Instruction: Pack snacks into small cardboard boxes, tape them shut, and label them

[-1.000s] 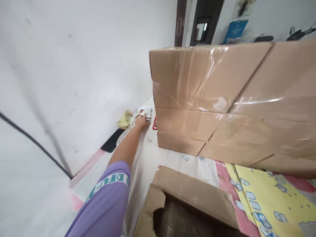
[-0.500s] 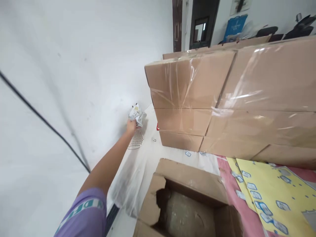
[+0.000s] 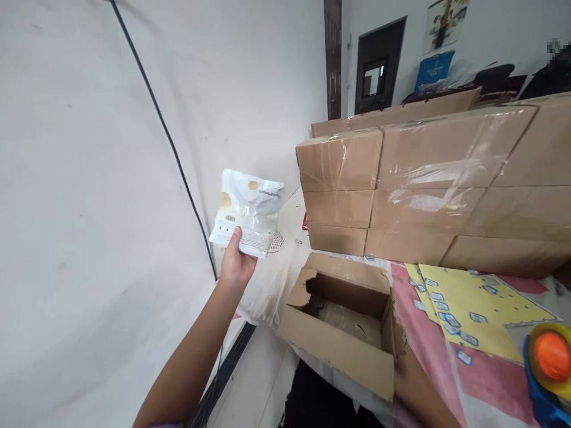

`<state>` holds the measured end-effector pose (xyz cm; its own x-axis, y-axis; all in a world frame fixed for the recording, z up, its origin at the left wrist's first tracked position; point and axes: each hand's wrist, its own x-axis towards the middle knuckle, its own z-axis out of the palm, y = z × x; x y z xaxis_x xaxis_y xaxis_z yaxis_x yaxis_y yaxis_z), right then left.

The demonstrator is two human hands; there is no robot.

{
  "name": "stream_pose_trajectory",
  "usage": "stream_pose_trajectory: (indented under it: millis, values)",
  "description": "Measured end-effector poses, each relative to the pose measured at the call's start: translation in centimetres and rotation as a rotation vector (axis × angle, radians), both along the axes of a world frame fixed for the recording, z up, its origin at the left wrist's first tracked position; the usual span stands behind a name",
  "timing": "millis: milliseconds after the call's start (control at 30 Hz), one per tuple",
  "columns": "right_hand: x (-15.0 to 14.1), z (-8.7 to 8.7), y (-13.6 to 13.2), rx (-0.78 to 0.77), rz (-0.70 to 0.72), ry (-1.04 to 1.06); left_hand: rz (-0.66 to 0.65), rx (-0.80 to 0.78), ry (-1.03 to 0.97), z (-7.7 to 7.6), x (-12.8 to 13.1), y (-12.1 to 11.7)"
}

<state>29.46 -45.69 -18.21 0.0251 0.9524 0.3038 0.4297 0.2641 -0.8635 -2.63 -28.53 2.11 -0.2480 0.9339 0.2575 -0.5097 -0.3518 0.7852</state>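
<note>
My left hand [image 3: 237,264] grips a white plastic pouch [image 3: 250,205] by its lower edge, with the thumb across its printed face. The pouch has yellowish round marks and small text, and hangs in the air near the white wall. Below and to the right stands an open cardboard box [image 3: 336,345] with a torn flap; only its inner floor shows inside. My right forearm [image 3: 422,380] reaches up along the box's right side. The right hand is mostly hidden by the box's flap, so its fingers cannot be made out.
Taped cardboard boxes [image 3: 419,154] form a wall at the back. Yellow sheets [image 3: 473,306] with small stickers lie on the pink-and-white cloth [image 3: 414,333]. A tape dispenser with an orange core [image 3: 553,356] sits at far right. A black cable [image 3: 165,125] runs down the wall.
My left hand has brought the pouch up and nearer, turning its printed face to view. The view has shifted, and my right forearm has appeared beside the open box.
</note>
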Motion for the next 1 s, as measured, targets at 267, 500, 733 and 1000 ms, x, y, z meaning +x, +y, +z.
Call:
stream_pose_trajectory:
  millis: [267, 500, 733, 1000]
  values:
    - [0.0, -0.3, -0.5, 0.005, 0.007, 0.046, -0.213, -0.151, -0.066, 1.1, 5.0, -5.2]
    - [-0.1, -0.5, -0.4, 0.055, -0.011, 0.047, -0.396, -0.015, 0.628, -1.7, 2.7, -4.0]
    - [0.0, -0.5, -0.3, 0.078, -0.013, 0.031, -0.725, 0.019, 1.069, -2.8, 4.5, -5.0]
    - [0.4, 0.0, -0.1, 0.119, -0.026, 0.022, -0.852, 0.211, 1.614, -3.6, 9.1, -5.6]
